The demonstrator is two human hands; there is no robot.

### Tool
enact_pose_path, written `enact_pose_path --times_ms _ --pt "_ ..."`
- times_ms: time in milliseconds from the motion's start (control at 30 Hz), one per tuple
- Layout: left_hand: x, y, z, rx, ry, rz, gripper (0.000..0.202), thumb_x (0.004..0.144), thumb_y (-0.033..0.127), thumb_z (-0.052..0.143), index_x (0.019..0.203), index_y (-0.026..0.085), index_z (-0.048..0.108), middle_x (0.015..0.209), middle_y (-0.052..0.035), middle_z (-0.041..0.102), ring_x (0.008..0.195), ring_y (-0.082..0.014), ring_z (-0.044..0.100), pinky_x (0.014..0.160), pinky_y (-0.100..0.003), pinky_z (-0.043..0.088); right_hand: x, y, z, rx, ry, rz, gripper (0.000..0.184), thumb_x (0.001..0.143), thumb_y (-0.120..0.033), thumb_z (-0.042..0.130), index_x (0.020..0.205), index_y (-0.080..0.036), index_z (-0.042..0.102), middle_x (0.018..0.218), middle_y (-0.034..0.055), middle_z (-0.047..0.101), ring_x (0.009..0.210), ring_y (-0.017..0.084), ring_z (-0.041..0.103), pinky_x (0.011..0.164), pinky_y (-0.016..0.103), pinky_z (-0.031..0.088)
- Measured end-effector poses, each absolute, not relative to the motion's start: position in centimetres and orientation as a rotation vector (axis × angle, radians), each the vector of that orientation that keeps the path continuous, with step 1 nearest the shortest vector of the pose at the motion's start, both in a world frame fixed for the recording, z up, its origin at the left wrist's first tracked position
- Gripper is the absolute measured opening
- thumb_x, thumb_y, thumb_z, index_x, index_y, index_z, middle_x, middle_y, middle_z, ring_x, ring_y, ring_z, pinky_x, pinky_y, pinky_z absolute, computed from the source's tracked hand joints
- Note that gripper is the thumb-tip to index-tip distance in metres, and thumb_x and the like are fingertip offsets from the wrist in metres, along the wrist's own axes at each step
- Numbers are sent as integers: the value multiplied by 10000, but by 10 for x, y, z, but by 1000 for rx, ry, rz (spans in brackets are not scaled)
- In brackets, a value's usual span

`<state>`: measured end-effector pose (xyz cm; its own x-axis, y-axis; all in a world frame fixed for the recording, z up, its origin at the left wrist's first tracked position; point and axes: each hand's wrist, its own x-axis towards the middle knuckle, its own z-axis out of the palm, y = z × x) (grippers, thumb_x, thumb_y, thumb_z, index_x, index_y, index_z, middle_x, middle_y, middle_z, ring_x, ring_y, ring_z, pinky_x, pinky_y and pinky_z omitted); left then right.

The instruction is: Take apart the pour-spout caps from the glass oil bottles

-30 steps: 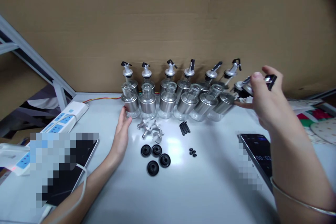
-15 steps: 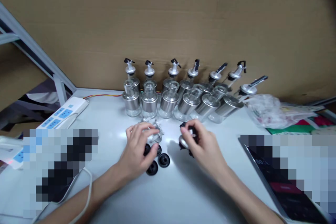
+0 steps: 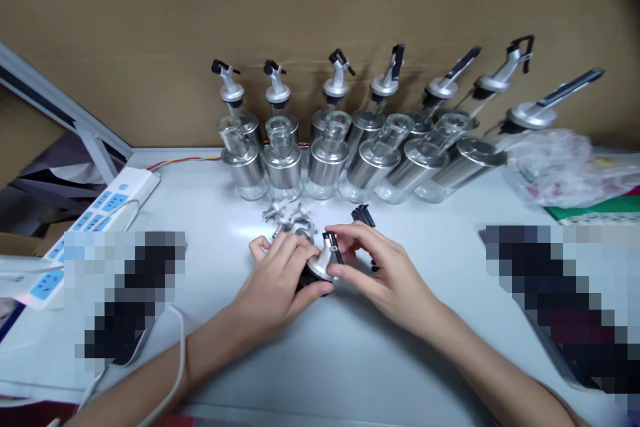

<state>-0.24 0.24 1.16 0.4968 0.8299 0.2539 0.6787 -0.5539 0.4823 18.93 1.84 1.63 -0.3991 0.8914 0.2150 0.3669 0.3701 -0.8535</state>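
Both hands meet at the middle of the white table [image 3: 350, 360]. My left hand [image 3: 280, 280] is closed around the black base of a silver pourer spout [image 3: 323, 265]. Fingers of my right hand [image 3: 373, 267] pinch the same spout near its small black lever. Just behind them lie several loose silver spout parts [image 3: 287, 217] and a bundle of black pins [image 3: 363, 215]. Two rows of glass and steel oil bottles [image 3: 325, 160] stand at the back; the rear ones carry pourers, the front ones are uncapped.
A white power strip [image 3: 95, 213] lies at the left, with a blurred dark device [image 3: 125, 300] and a white cable in front of it. Another blurred device [image 3: 565, 293] sits at the right. A crumpled plastic bag [image 3: 560, 167] lies beyond it. Brown cardboard [image 3: 320, 20] forms the back wall.
The view has moved closer and lower. Both hands came together from beside the loose parts and now hold one pourer spout between them, covering the black rubber stoppers.
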Motion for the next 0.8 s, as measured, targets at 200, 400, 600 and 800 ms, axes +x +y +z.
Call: enact_pose_path --times_ms 200,400,600,800 --pt "2 1 9 2537 1170 690 427 973 503 251 885 158 487 835 -41 566 754 -187 468 671 -324 217 190 22 14 -922 -2257 526 349 962 -377 388 1177 -144 535 977 114 659 878 197 607 732 326 504" --pt "2 1 11 2557 1045 694 392 983 480 221 911 165 443 829 -35 545 746 -182 442 660 -327 214 186 17 17 -901 -2310 153 393 975 -359 336 1036 -69 593 823 122 666 729 206 572 653 331 444" --pt "1 0 10 2554 985 725 321 984 397 228 876 164 422 839 -43 525 741 -183 424 658 -325 225 185 15 18 -851 -2325 61 384 982 -330 332 1020 -72 614 771 118 651 687 206 548 620 337 413" --pt "5 -6 7 2559 935 558 120 865 290 425 848 176 459 770 -18 547 723 -179 451 670 -336 212 187 13 17 -1031 -2071 357 421 994 -250 256 804 -170 623 645 42 632 578 148 570 573 286 441"
